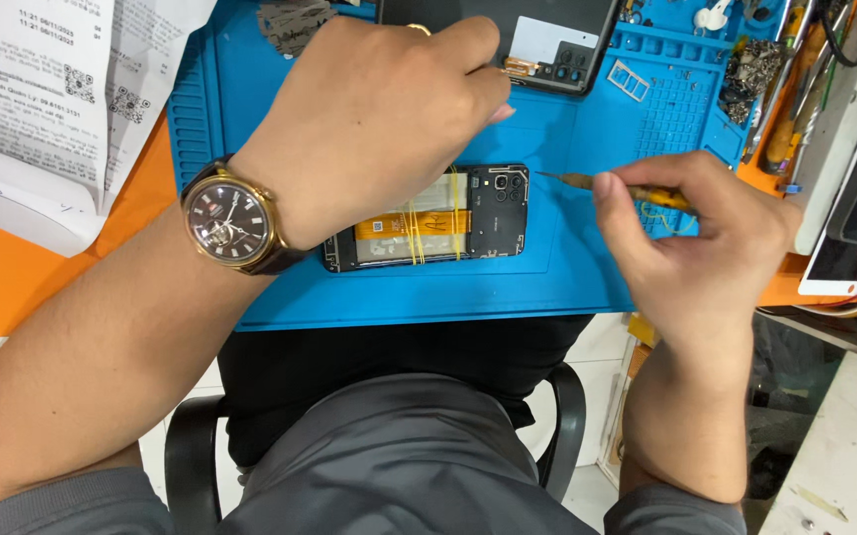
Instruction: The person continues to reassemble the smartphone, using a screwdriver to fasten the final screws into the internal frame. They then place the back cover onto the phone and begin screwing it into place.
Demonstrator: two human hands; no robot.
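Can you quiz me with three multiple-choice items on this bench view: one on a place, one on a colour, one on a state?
1. Where does the opened phone lie?
A. on the blue mat
B. on the papers
C. on the person's lap

2. What colour is the wide flex cable across the phone?
A. green
B. orange
C. white

3. What does the right hand hold?
A. nothing
B. a roll of tape
C. a thin pointed tool

Answers: 1 A, the mat lies under it; 2 B, an orange band crosses its middle; 3 C, fingers pinch the tool, tip aimed at the phone. The left hand reaches over the phone.
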